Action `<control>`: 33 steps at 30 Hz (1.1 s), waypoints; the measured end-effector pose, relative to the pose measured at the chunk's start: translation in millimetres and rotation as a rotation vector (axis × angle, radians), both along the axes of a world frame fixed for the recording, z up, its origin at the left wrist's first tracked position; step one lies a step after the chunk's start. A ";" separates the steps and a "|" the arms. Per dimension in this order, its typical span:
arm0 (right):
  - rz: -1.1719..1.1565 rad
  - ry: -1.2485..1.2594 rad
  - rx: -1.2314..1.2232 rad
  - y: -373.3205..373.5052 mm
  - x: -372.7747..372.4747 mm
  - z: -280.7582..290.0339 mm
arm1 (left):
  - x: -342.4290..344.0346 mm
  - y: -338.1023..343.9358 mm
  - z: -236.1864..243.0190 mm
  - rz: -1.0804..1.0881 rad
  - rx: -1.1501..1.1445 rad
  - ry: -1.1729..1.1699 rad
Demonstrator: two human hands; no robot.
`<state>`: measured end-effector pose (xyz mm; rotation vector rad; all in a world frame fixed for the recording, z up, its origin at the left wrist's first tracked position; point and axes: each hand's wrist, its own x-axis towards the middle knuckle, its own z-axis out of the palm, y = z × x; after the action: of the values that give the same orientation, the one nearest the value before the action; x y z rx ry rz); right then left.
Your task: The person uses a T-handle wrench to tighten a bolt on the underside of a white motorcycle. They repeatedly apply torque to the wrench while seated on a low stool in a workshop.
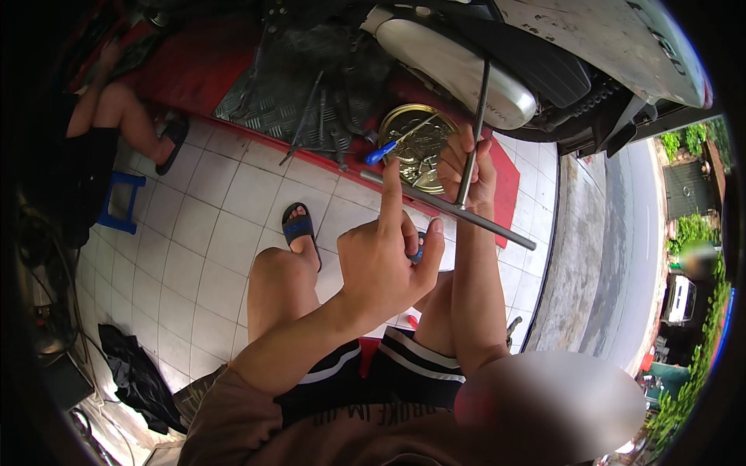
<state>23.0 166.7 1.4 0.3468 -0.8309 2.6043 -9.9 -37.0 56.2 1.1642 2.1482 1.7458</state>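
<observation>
T-handle wrench [459, 206], metal, held up before tray, crossbar slanting down rightward. Right hand [483, 175]: grip closed, fingers and thumb pinching shaft. Left hand [381, 260]: index finger extended across crossbar, thumb spread, other fingers curled, nothing held; contact with bar cannot be told. Beyond: round gold tray [418, 106] of metal parts on red surface [508, 175], blue-handled screwdriver [381, 152] across it. Lettering on silver motorcycle cover [458, 74], brown shirt [249, 419].

A repair workshop — motorbike [528, 62], tools [303, 116], red platform [183, 78].
</observation>
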 end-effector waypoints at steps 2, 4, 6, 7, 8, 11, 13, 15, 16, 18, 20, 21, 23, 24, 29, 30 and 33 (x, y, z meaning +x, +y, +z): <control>0.014 0.048 -0.050 1.3 -1.5 -0.6 | 10.2 -1.4 -6.3 -0.168 -0.115 0.041; 0.029 0.109 -0.057 2.4 -4.7 -0.5 | 16.8 -0.7 -6.6 -0.342 -0.163 0.062; 0.019 0.093 -0.068 4.2 -3.9 -2.7 | 17.5 2.6 -9.6 -0.378 -0.035 0.123; 0.015 0.086 -0.073 5.1 -3.2 -3.7 | 17.6 3.8 -10.6 -0.396 0.030 0.153; -0.018 0.055 -0.060 2.5 -3.1 -1.7 | 15.7 1.1 -4.9 -0.412 -0.009 0.128; -0.044 0.019 -0.010 1.9 -4.9 3.1 | 13.2 4.8 -4.5 -0.373 0.019 0.226; -0.038 0.015 -0.002 3.0 -4.4 2.1 | 13.6 1.1 1.7 -0.228 0.011 0.073; -0.031 0.011 -0.009 3.0 -4.2 1.4 | 15.3 -1.2 2.8 -0.145 -0.045 -0.014; -0.027 0.010 -0.020 2.7 -4.0 1.2 | 16.6 -1.2 1.3 -0.136 -0.097 -0.023; -0.043 0.020 -0.018 4.1 -3.7 0.7 | 17.9 -3.0 -1.9 -0.226 -0.220 -0.021; -0.012 0.053 -0.033 10.9 -1.2 0.2 | 20.4 0.4 -12.7 -0.428 -0.171 0.100; 0.004 0.069 -0.041 13.0 -0.5 -0.7 | 21.7 2.1 -14.7 -0.528 -0.146 0.161; -0.005 0.062 -0.046 13.0 0.0 -2.0 | 24.0 2.1 -11.9 -0.483 -0.055 0.198; -0.022 0.038 -0.038 12.2 0.6 -1.4 | 23.4 2.6 -10.5 -0.450 -0.034 0.205; -0.040 0.038 -0.045 13.2 -0.8 -2.5 | 17.8 2.5 -0.5 -0.198 0.068 0.056; -0.028 0.039 -0.067 13.8 -0.3 -3.4 | 18.9 -0.5 3.7 -0.163 0.010 -0.043; -0.016 0.043 -0.115 17.1 1.5 -5.8 | 22.8 -1.9 -8.7 -0.303 -0.200 0.015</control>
<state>24.5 183.8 -4.4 0.3601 -0.6639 2.6066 12.9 -38.9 47.4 1.3653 1.9742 1.3676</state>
